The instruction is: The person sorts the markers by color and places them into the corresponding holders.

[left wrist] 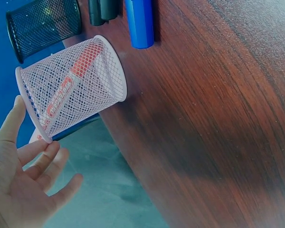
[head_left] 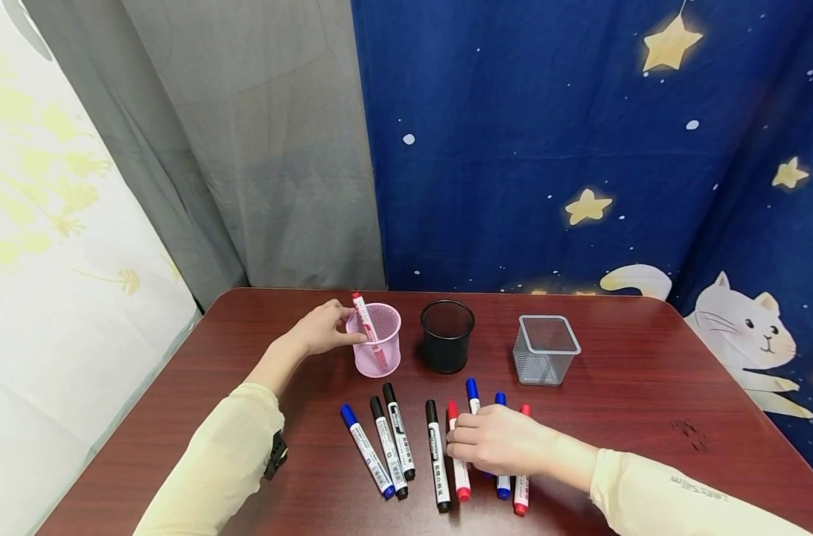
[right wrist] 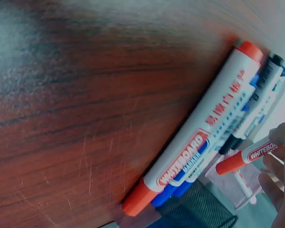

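Observation:
A pink mesh pen cup [head_left: 383,361] stands upright at the back of the table, with a red marker [head_left: 364,316] leaning inside it. My left hand [head_left: 322,329] holds the cup by its rim, thumb on the near side; in the left wrist view the fingers of that left hand [left wrist: 23,175] touch the rim at separate spots. Among the markers in front, my right hand [head_left: 493,439] pinches a red whiteboard marker [head_left: 461,476]. The right wrist view shows the red cap of this held marker [right wrist: 230,164] sticking out past the fingers, its label partly covered.
A black round mesh cup [head_left: 447,353] and a grey square mesh cup [head_left: 543,365] stand right of the pink one. Left of my right hand lie a blue marker [head_left: 368,452] and several black markers [head_left: 438,461]. Blue markers [head_left: 503,484] and another red marker [head_left: 522,499] lie around it.

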Demonstrator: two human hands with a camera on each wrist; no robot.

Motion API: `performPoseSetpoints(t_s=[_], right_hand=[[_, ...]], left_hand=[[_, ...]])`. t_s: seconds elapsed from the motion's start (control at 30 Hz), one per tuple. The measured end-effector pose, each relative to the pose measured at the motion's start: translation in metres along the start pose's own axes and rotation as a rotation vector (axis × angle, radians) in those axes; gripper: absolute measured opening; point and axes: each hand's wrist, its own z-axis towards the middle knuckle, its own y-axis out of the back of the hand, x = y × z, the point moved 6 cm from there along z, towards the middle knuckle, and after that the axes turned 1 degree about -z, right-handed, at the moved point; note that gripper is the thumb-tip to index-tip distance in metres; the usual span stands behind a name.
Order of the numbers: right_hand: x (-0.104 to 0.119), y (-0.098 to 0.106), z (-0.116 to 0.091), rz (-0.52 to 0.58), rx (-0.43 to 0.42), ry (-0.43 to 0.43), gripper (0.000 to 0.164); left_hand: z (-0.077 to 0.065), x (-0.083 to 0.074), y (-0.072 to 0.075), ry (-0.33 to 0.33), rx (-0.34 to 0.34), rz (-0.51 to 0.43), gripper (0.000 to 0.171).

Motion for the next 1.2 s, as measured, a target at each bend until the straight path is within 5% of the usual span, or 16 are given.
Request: performPoseSetpoints(t_s=[0.87,1.2], right_hand=[[-0.054,0.055,-0.005,0.52,-0.423,-0.418,0.027],[-0.064,0.088,0.017,0.725,-0.496,-0.54,0.031]], left_hand=[[0.0,0.001,0.0,-0.001,0.003,0.007,0.062],[0.001,0.001,0.0,0.001,0.004,0.008,0.064]])
